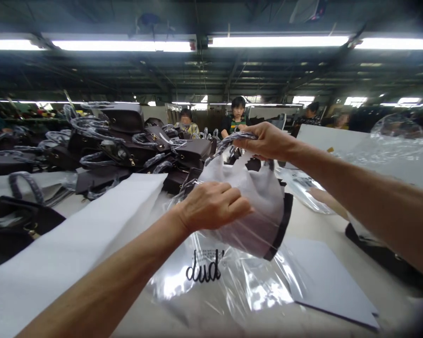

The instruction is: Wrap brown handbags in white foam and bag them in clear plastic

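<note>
My right hand [270, 141] is closed round the wrapped handles [245, 136] of a dark handbag [284, 223], which hangs tilted above the table. White foam sheet [264, 192] covers most of the bag. Over its near side, my left hand [215, 206] has its fingers curled at the edge of a clear plastic bag [232, 277] with black lettering. The handbag's lower part lies in or behind that plastic; which one is hard to tell. My left fingertips are partly hidden.
A stack of white foam sheets [77, 225] lies at the left. Dark handbags [127, 117] are piled behind it. White boards [329, 277] lie at the right, near another person's arm [329, 202]. People stand across the table.
</note>
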A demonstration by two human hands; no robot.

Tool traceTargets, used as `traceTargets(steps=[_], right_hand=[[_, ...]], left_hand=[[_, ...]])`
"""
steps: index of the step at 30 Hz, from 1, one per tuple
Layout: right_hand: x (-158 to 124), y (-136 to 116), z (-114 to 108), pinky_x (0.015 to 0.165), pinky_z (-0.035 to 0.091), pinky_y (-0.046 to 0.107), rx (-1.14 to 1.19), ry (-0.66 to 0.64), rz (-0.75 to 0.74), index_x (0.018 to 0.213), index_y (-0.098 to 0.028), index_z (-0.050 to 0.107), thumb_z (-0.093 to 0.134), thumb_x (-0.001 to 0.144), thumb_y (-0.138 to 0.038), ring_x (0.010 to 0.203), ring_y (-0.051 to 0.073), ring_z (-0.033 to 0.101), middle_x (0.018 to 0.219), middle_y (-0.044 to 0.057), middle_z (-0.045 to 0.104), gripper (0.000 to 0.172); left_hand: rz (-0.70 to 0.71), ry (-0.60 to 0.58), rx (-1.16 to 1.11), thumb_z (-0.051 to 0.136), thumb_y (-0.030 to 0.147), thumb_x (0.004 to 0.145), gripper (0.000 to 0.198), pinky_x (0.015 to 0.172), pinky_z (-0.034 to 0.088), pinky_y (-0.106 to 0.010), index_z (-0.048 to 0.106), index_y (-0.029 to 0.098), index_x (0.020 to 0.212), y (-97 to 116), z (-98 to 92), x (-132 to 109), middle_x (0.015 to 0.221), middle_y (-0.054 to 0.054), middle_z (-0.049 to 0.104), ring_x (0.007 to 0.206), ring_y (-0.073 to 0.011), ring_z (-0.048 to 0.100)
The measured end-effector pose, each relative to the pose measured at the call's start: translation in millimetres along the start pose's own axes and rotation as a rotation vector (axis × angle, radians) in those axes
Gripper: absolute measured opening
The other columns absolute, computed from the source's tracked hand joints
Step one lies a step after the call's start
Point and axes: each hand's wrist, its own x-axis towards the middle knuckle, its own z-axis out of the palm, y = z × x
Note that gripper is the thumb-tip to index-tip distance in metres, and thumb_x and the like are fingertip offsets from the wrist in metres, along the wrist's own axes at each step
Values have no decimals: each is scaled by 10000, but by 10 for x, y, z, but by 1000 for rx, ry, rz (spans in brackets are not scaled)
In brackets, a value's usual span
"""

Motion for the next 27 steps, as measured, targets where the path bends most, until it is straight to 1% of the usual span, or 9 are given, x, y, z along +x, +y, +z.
traceTargets(steps=[3,6,10,13,16,19,21,24,27], right_hand=[[-5,-85,-13,399,220,184,-54,15,-74,717,-148,544,521,817,-444,386,43,338,459,-63,396,313],[-24,-93,148,472,259,190,-153,85,-153,694,-127,580,528,810,-426,499,61,374,533,-36,454,325],[-60,-13,476,519,280,197,-211,181,-30,700,-127,612,538,807,-378,560,87,438,580,-11,516,282],[-68,74,676,509,274,198,-223,168,51,696,-139,622,532,811,-335,560,97,454,566,-7,518,245],[-43,162,782,508,274,206,-238,154,118,698,-142,636,529,815,-327,547,102,460,572,5,541,244],[4,238,824,521,274,222,-258,142,181,708,-147,650,550,806,-348,561,121,487,610,27,580,245],[32,261,831,534,278,229,-270,141,212,725,-151,655,560,802,-373,596,140,512,653,45,604,253],[52,207,802,548,279,236,-281,155,220,773,-152,654,549,812,-414,643,160,529,708,66,619,285],[43,59,732,560,279,229,-283,148,140,795,-151,642,552,822,-386,663,144,521,721,57,614,254]], left_hand=[[21,30,12,418,301,904,243,480,261,-258,481,195,695,21,-109,127,555,46,482,499,-99,399],[-60,-1,-33,427,329,899,255,478,266,-262,471,189,691,137,-62,104,565,37,499,506,-103,421],[-214,-163,-138,425,411,888,315,472,282,-260,466,178,679,308,128,-65,582,20,527,513,-108,473],[-150,-241,-227,431,460,870,347,454,291,-272,470,180,668,469,266,-204,574,16,538,501,-129,501],[-102,-261,-280,474,505,830,362,455,327,-295,480,184,661,702,365,-281,590,2,548,520,-159,518],[-192,-282,-262,542,471,792,314,482,372,-322,490,185,670,962,437,-259,610,-13,551,551,-187,527],[-271,-288,-224,581,351,784,221,485,373,-322,491,185,670,1067,472,-207,592,-12,545,535,-190,522],[-284,-267,-218,556,203,801,136,476,345,-291,490,188,682,1000,482,-118,572,6,539,502,-165,508],[-227,-183,-199,509,218,845,164,475,323,-270,490,193,684,726,427,-6,564,22,526,486,-140,485]])
